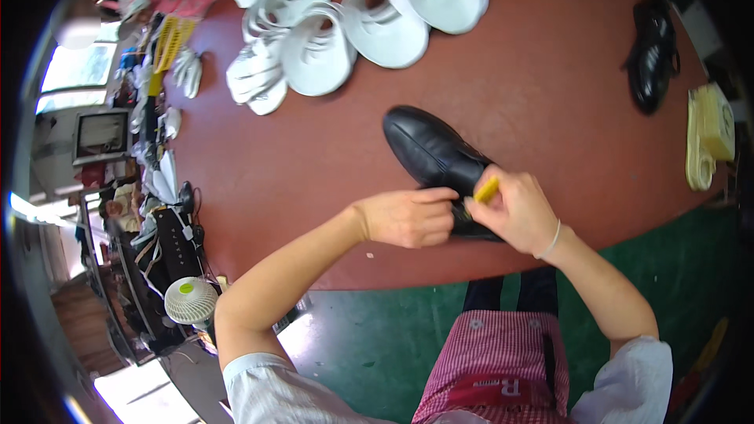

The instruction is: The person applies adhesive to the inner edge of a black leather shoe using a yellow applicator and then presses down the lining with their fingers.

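A black leather shoe [437,145] lies on the red-brown table in front of me, its toe pointing away and to the left. My left hand [410,217] is closed at the shoe's opening, its fingers curled over the near left edge. In my right hand [514,210] a short yellow stick-like tool [486,190] is pinched between thumb and fingers, just above the shoe's opening. The tool's working end is hidden by the hand and shoe. Both hands cover much of the shoe's heel part.
White shoe-shaped pieces [386,20] stand in a row at the table's far side. Another black shoe [653,53] lies at the far right, near a pale yellow block [715,122]. To the left are a small white fan [191,301], white gloves [187,72] and other people.
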Demonstrator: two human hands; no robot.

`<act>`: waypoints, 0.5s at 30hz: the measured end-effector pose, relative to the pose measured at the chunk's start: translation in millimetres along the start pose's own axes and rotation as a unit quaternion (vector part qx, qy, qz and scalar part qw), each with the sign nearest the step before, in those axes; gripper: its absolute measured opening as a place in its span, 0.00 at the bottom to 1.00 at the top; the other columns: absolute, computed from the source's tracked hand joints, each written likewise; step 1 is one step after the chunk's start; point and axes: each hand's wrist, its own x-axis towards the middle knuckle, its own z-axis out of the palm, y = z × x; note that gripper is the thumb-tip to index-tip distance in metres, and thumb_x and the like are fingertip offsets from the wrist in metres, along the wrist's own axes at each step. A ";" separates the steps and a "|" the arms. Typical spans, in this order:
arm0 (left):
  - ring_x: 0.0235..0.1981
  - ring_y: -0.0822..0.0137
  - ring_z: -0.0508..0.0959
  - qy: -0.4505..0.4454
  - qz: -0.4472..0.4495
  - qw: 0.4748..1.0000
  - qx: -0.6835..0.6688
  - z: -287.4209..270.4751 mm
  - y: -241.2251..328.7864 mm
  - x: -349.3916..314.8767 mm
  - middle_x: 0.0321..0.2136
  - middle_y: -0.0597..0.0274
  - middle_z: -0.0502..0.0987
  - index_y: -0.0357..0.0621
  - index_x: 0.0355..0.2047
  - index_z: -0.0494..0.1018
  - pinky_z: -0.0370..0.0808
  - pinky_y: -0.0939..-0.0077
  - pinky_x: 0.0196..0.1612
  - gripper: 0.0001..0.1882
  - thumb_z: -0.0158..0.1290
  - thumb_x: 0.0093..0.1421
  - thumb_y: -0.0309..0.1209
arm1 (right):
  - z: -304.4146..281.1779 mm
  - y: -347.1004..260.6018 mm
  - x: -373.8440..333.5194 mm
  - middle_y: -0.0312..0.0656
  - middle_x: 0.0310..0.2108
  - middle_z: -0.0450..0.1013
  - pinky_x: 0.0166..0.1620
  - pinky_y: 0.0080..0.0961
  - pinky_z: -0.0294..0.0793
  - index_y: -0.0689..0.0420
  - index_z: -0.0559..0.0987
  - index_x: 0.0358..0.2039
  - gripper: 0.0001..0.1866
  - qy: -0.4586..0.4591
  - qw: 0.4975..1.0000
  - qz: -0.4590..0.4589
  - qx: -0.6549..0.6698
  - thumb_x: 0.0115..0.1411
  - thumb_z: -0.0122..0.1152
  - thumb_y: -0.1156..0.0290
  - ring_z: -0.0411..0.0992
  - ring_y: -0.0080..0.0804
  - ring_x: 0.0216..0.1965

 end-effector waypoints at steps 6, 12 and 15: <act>0.35 0.62 0.74 0.062 -0.014 0.998 -0.012 16.7 -8.5 18.3 0.28 0.58 0.69 0.43 0.26 0.66 0.57 0.48 0.63 0.03 0.47 0.53 0.28 | -7.5 10.5 -12.5 0.51 0.20 0.74 0.28 0.40 0.72 0.62 0.73 0.26 0.15 -0.008 0.997 0.002 -0.082 0.46 0.65 0.64 0.73 0.50 0.22; 0.34 0.62 0.75 0.061 -0.001 0.998 -0.008 34.7 -9.9 18.2 0.24 0.60 0.70 0.44 0.24 0.66 0.51 0.44 0.65 0.05 0.46 0.55 0.29 | -2.7 13.1 -14.8 0.55 0.20 0.73 0.30 0.45 0.72 0.63 0.73 0.25 0.16 -0.030 0.969 -0.040 -0.242 0.44 0.65 0.63 0.73 0.55 0.24; 0.35 0.63 0.75 0.026 0.000 1.000 0.001 33.1 -19.1 19.6 0.25 0.60 0.71 0.45 0.25 0.67 0.50 0.44 0.65 0.06 0.45 0.57 0.31 | 0.5 14.4 -11.8 0.56 0.21 0.73 0.32 0.46 0.72 0.64 0.73 0.26 0.17 0.002 0.968 -0.048 -0.245 0.45 0.64 0.62 0.73 0.56 0.26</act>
